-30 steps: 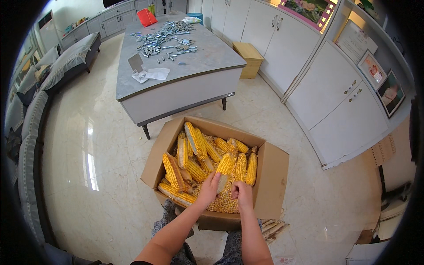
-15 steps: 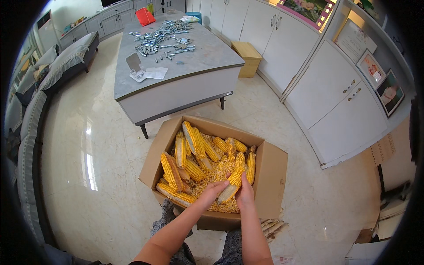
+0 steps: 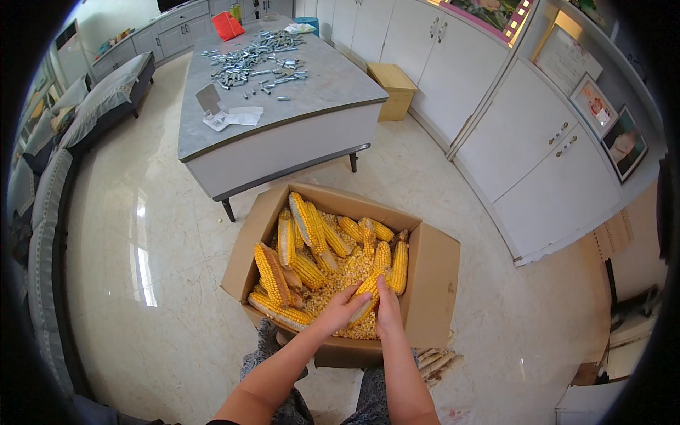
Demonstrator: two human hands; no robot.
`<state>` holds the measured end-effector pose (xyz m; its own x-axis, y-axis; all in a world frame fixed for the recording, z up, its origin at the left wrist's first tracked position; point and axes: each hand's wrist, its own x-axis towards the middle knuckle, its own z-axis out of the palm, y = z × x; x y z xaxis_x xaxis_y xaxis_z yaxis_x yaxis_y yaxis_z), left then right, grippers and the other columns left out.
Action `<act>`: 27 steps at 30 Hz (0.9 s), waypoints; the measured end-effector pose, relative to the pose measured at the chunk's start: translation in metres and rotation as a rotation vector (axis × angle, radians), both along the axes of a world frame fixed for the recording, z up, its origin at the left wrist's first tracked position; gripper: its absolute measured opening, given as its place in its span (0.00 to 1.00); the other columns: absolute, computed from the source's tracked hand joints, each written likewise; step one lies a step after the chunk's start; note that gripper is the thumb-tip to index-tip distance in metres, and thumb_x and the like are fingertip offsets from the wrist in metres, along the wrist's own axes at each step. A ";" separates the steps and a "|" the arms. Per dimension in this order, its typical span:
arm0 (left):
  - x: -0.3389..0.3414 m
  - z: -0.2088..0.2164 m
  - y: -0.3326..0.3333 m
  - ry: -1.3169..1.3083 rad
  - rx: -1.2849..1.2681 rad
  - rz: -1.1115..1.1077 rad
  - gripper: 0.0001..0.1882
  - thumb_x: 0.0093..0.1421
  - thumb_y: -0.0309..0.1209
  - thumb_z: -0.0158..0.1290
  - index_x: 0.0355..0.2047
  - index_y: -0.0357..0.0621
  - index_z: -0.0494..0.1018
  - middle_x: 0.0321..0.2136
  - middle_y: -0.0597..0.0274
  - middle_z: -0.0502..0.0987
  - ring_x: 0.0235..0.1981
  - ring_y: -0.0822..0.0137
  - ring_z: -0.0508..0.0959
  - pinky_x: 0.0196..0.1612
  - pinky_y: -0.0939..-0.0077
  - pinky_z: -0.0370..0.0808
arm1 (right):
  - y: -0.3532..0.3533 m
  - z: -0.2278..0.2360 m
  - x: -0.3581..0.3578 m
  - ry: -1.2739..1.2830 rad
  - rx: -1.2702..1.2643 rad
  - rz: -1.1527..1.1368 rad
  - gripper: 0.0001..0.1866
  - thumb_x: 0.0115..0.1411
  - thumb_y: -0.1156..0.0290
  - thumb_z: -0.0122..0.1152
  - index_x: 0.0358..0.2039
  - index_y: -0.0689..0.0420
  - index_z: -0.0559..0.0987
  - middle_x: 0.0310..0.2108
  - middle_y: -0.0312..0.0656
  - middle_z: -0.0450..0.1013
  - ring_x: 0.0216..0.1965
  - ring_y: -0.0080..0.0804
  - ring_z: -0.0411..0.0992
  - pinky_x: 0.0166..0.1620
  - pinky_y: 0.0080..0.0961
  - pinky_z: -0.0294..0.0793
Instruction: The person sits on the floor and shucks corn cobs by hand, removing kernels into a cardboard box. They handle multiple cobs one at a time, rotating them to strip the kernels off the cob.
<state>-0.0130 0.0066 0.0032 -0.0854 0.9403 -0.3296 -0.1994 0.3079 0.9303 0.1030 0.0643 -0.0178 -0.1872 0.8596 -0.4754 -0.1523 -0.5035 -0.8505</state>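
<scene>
- Corn cob (image 3: 367,292), yellow and partly stripped, sits just below the middle of the frame, held over the loose kernels (image 3: 347,273) so that whatever comes off it drops into the box.
- Left hand (image 3: 341,309) is wrapped around the cob's lower end, fingers closed on it, steadying it at a slant.
- Right hand (image 3: 387,310) is closed on the same cob from the right side, thumb pressed along the rows; the two hands meet on it.
- Cardboard box (image 3: 440,276) stands open on the floor right in front of the person's knees, flaps spread, keeping the work within easy reach.
- Whole cobs (image 3: 304,244) lean in a heap on the box's left and far sides, apart from the kernel pile.
- Bare stripped cores (image 3: 433,361) lie on the tiles outside the box, lower right of it.
- Grey table (image 3: 283,134) with scattered small metal parts (image 3: 251,64) stands beyond, in the upper middle.
</scene>
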 end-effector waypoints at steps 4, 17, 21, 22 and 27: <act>0.005 0.008 -0.002 -0.060 0.008 0.082 0.28 0.58 0.40 0.52 0.51 0.31 0.63 0.41 0.54 0.72 0.43 0.70 0.69 0.47 0.80 0.65 | 0.005 -0.011 0.002 0.039 -0.064 -0.003 0.35 0.57 0.50 0.53 0.53 0.66 0.60 0.51 0.44 0.62 0.53 0.32 0.59 0.56 0.29 0.55; -0.029 0.008 0.010 -0.352 -0.075 0.626 0.15 0.53 0.33 0.57 0.37 0.40 0.69 0.26 0.66 0.74 0.22 0.77 0.72 0.22 0.84 0.68 | 0.003 0.014 0.008 0.057 -0.004 0.276 0.16 0.57 0.63 0.55 0.43 0.58 0.71 0.39 0.39 0.70 0.39 0.28 0.70 0.37 0.27 0.73; -0.026 0.000 0.007 -0.279 -0.024 0.528 0.20 0.56 0.38 0.54 0.43 0.38 0.66 0.33 0.65 0.74 0.30 0.74 0.73 0.31 0.82 0.68 | -0.006 0.035 -0.006 0.243 -0.222 0.335 0.16 0.57 0.64 0.54 0.43 0.60 0.71 0.38 0.38 0.70 0.37 0.27 0.71 0.31 0.26 0.76; -0.026 0.001 0.007 -0.266 -0.013 0.503 0.22 0.57 0.39 0.53 0.45 0.36 0.65 0.35 0.63 0.73 0.33 0.73 0.73 0.34 0.81 0.68 | -0.007 0.036 -0.007 0.262 -0.238 0.342 0.17 0.57 0.64 0.54 0.45 0.60 0.70 0.39 0.39 0.70 0.38 0.27 0.71 0.33 0.26 0.76; -0.017 0.020 0.007 -0.125 -0.093 0.504 0.27 0.60 0.45 0.47 0.49 0.33 0.62 0.41 0.57 0.70 0.42 0.68 0.69 0.46 0.76 0.65 | -0.009 0.018 -0.003 0.348 -0.288 0.440 0.25 0.57 0.64 0.56 0.51 0.64 0.64 0.43 0.41 0.69 0.43 0.28 0.68 0.45 0.22 0.68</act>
<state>-0.0300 0.0132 0.0230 -0.4740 0.7591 -0.4461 -0.4519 0.2251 0.8632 0.1003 0.0556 0.0001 -0.6795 0.5135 -0.5239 -0.1225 -0.7835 -0.6092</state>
